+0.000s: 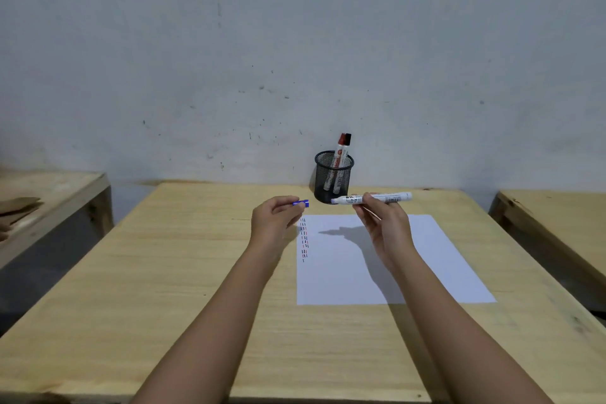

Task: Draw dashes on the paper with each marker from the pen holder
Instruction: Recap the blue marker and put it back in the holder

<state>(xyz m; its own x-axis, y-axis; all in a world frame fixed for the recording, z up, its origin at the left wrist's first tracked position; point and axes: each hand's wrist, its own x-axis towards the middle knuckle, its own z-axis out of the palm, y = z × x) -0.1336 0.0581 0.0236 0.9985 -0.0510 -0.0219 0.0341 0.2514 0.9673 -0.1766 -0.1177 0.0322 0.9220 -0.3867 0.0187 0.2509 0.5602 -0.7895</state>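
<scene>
Right hand (383, 223) grips white marker (373, 198) level above paper (377, 259) — tip seemingly bare; left hand (275, 218) pinches blue cap (301, 203). Dashes (304, 239) on paper's left edge; pen holder (333, 177) keeps two markers.

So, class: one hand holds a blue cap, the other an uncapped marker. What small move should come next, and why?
Probably bring the blue cap in the left hand onto the tip of the marker held by the right hand. Blue dashes already sit beside red and black ones on the paper, so this marker seems finished.
</scene>
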